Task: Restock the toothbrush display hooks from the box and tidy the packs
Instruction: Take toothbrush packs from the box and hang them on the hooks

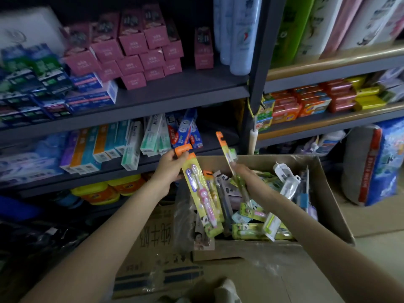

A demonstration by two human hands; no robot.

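Now the left hand (172, 164) is gripping a yellow pack (202, 193) by its orange top, above the box's (328, 193) left edge. Meanwhile the right hand (242, 171) is pinching a second pack (228, 153) upright over the box's far edge, more packs (258, 217) lying heaped inside.

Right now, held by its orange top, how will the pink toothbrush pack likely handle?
Likely light: the left hand pinches only the hang tab of the pink toothbrush pack. Probably fairly stiff, since it hangs straight, unbent, over the cardboard box. Its glossy blister front may be slippery.
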